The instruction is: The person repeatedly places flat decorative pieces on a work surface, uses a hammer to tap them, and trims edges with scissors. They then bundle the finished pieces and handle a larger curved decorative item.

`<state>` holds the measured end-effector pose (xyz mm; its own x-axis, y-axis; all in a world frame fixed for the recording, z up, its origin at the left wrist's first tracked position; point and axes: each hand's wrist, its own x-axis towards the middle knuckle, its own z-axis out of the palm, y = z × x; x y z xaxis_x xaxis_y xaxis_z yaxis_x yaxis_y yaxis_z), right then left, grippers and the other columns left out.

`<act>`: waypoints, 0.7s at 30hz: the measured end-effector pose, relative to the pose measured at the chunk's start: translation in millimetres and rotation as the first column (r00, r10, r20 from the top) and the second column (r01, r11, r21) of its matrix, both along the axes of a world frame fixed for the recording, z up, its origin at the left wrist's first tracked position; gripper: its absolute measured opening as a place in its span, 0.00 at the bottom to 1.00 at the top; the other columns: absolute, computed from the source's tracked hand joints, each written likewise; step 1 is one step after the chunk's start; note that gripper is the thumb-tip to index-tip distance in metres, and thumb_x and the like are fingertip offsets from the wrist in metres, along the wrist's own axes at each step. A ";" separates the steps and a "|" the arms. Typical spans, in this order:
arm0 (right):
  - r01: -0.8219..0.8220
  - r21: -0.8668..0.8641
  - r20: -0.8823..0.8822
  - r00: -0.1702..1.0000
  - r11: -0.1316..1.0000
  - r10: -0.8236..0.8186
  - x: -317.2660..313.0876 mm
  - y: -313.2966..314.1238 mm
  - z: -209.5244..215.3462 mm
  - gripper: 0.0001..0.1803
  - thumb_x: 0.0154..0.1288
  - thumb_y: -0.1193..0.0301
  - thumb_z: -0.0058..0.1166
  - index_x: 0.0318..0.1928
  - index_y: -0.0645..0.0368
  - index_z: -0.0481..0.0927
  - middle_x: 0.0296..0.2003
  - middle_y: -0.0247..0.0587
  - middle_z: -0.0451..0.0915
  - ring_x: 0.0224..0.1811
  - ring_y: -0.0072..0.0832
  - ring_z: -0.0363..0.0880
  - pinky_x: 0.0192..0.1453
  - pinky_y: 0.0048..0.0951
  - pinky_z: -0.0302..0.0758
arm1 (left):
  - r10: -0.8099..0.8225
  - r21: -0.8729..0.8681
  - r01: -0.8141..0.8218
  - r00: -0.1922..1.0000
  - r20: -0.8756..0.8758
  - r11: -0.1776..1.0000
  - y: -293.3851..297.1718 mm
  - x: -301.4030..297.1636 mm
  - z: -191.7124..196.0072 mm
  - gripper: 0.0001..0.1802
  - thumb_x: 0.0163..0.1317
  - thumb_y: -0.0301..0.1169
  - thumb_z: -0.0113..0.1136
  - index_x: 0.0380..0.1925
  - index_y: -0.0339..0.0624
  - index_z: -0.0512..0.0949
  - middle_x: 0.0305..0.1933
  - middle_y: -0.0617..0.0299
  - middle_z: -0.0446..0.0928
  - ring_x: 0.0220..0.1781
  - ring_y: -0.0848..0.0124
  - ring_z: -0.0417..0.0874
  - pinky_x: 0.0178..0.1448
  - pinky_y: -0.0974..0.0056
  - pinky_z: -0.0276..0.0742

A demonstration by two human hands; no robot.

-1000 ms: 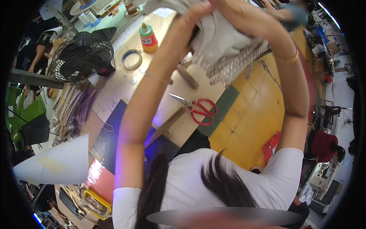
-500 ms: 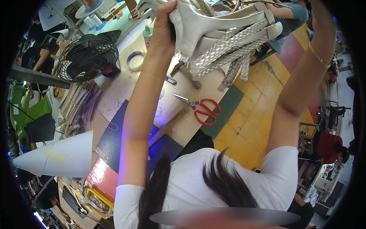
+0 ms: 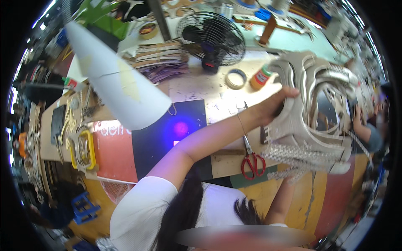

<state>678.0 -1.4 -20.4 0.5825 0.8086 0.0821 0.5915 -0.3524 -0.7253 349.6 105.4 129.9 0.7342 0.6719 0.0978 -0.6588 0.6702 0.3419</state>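
Note:
At the right, above the table's end, hangs a bundle of silvery leather shoe uppers (image 3: 299,119) with braided straps (image 3: 299,154) dangling from its lower side. My left hand (image 3: 278,104) grips its left edge, thumb over the leather. My right forearm rises from below, and my right hand (image 3: 289,180) is mostly hidden behind the braided straps, so its fingers do not show. Red-handled scissors (image 3: 253,165) lie on the table below my left wrist. A wooden tool handle (image 3: 228,152) lies beside them.
A roll of tape (image 3: 235,78), a glue bottle (image 3: 260,78) and a black fan (image 3: 210,39) stand along the back. Stacked strips (image 3: 161,58) lie left of the fan. A white cone-shaped lamp shade (image 3: 121,81) hangs over the dark mat (image 3: 190,111). Another person's arm (image 3: 362,127) is at far right.
My view has swung, so the table now runs across the picture. The bundle stays in my left hand and appears farther right and lower. My right arm has dropped behind the straps.

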 end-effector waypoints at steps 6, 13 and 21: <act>-0.048 -0.001 0.004 0.999 0.999 0.048 -10.5 -13.7 8.3 0.15 0.74 0.65 0.46 0.48 0.65 0.73 0.38 0.43 0.78 0.36 0.26 0.78 0.42 0.31 0.76 | -0.005 0.001 0.005 0.999 0.032 1.000 -19.8 -4.7 -20.4 0.19 0.61 0.37 0.57 0.47 0.36 0.77 0.42 0.54 0.82 0.41 0.64 0.85 0.53 0.58 0.82; -0.207 0.092 -0.017 0.978 0.974 0.209 -59.8 -12.9 63.7 0.13 0.73 0.67 0.48 0.48 0.66 0.73 0.38 0.45 0.79 0.35 0.28 0.80 0.39 0.31 0.78 | -0.038 0.110 0.049 0.994 -0.100 0.993 -42.1 -5.3 -33.6 0.36 0.58 0.50 0.61 0.59 0.34 0.72 0.56 0.51 0.78 0.51 0.65 0.82 0.60 0.60 0.77; -0.465 0.134 -0.089 0.874 0.875 0.477 -146.3 -4.0 127.2 0.12 0.72 0.70 0.49 0.49 0.68 0.73 0.38 0.48 0.80 0.34 0.29 0.81 0.36 0.32 0.80 | -0.066 0.106 0.090 0.975 -0.212 0.990 -51.3 -34.5 -56.5 0.27 0.62 0.47 0.59 0.52 0.37 0.76 0.48 0.54 0.81 0.44 0.67 0.84 0.54 0.62 0.80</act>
<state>531.7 -5.5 106.8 0.1452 0.9798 0.1378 0.5780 0.0290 -0.8155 315.1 54.1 73.5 0.7960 0.6052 0.0101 -0.5127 0.6653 0.5427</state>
